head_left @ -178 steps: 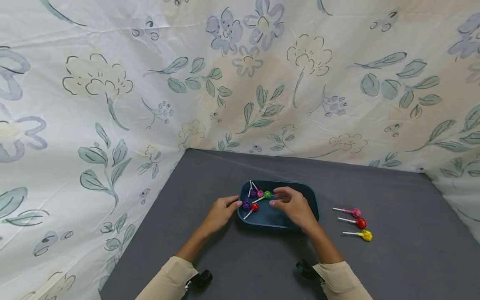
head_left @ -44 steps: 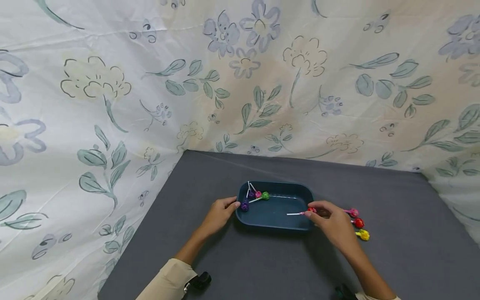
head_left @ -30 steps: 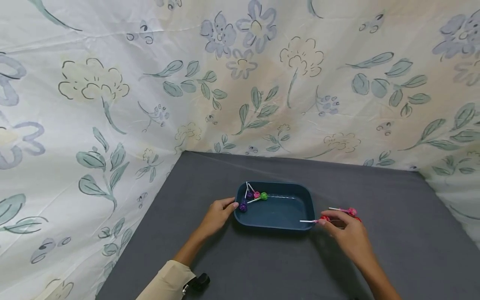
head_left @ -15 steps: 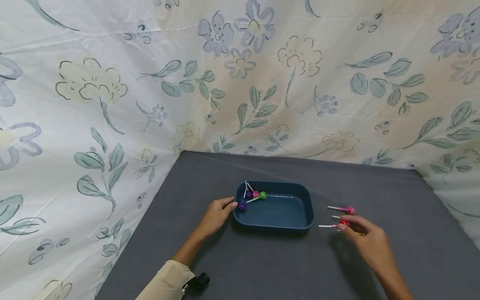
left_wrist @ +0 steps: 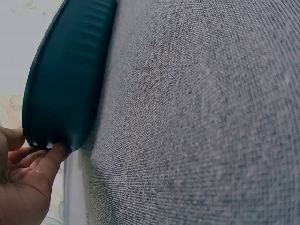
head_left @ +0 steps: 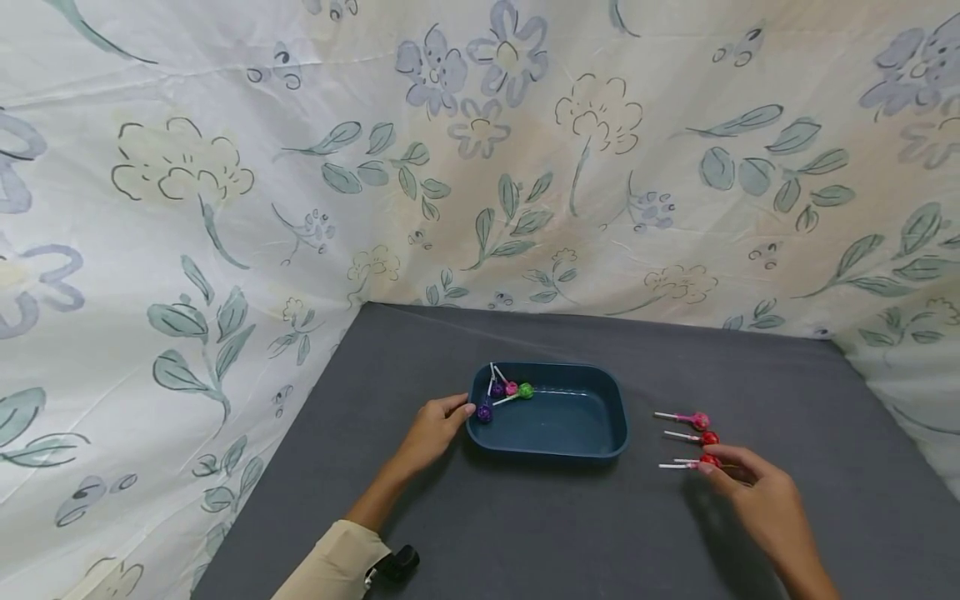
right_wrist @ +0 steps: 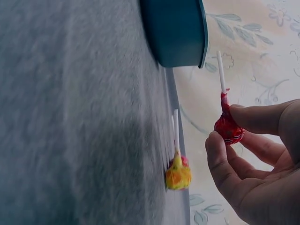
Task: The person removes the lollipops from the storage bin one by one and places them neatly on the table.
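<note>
My right hand (head_left: 772,500) pinches a red-wrapped lollipop (right_wrist: 228,127) by its candy head between thumb and fingertips, its white stick pointing away. In the right wrist view it is raised off the cloth, near a yellow lollipop (right_wrist: 178,176); in the head view the hand largely covers that yellow one. A pink lollipop (head_left: 700,420) and another red lollipop (head_left: 708,437) lie beyond, sticks leftward. At the left end of a dark blue tray (head_left: 570,421), my left hand (head_left: 431,429) grips the rim, thumb on top, fingers against the outer wall (left_wrist: 65,84).
Inside the tray's left end lie two purple lollipops (head_left: 484,412), a pink one (head_left: 512,388) and a green one (head_left: 526,391). Dark grey cloth (head_left: 525,533) covers the table. Floral fabric (head_left: 480,167) hangs behind and along the left side.
My right hand has taken the red lollipop out of the tray and carried it right, past the pink and red ones, to beside the yellow. The left hand keeps its hold on the tray.
</note>
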Demonstrator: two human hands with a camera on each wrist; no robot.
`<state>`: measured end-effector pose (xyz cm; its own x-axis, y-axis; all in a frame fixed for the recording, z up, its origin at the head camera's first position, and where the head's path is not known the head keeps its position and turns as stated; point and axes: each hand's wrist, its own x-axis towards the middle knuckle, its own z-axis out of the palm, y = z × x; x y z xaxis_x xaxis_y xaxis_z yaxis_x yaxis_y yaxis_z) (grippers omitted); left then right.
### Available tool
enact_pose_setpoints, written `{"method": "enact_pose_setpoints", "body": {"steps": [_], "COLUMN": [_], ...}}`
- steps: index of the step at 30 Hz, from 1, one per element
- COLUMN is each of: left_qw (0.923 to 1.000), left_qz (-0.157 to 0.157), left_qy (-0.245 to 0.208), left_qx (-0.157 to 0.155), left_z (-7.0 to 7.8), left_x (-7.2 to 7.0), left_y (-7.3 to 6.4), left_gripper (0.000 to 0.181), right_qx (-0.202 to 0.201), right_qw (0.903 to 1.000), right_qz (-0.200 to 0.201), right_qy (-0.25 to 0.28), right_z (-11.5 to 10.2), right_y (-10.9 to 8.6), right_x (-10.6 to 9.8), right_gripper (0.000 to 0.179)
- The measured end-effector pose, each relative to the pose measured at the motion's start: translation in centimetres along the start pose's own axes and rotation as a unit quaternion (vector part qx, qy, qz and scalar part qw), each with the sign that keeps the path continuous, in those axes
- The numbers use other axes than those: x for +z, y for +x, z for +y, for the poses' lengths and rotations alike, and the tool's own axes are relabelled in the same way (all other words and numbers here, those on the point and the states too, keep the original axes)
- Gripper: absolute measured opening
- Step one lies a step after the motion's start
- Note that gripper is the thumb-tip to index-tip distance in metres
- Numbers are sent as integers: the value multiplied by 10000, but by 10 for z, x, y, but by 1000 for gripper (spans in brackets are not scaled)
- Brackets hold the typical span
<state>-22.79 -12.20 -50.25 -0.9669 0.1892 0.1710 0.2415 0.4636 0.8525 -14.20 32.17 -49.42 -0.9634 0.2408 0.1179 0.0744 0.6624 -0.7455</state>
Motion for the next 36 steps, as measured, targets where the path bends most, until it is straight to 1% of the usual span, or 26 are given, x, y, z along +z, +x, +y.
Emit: {"method": "enact_pose_setpoints", "body": {"steps": [2,7,9,10,15,19,22,30,36], "left_qw": [10000,9999,9999,9999,9999,9999,9999,10000,10000], "left_qz": [13,67,71,72,49,35,31,0,-11], "left_qy": [-50,-64,-66,-71,-104,-104,-101,-48,-79], "left_qx": [-78,-61,-57,-57,-44,-40,-46,-33,7], "left_z": [0,0,0,0,-1,-2,-1,0,0], "left_x": [0,0,0,0,0,0,0,-1,-2], "left_y": [0,-1,-1,-1,0,0,0,0,-1], "left_gripper": [43,43,43,43,43,44,43,44,43], "right_qx": [149,750,869,872,644,649,681,549,341], "right_qw": [9999,9969,9956,9954,9959,9951,9945,9926,9906], "right_qz": [1,-87,-136,-155,-172,-190,-270,-550,-752], "right_qy": [-17,-201,-322,-369,-606,-725,-745,-937,-1089], "right_z": [3,9,11,12,22,27,30,38,42], "right_y": [0,5,7,7,7,9,11,15,17], "right_x": [-1,-3,-3,-4,-6,-7,-8,-14,-17], "right_gripper": [43,47,48,48,44,46,47,49,48]}}
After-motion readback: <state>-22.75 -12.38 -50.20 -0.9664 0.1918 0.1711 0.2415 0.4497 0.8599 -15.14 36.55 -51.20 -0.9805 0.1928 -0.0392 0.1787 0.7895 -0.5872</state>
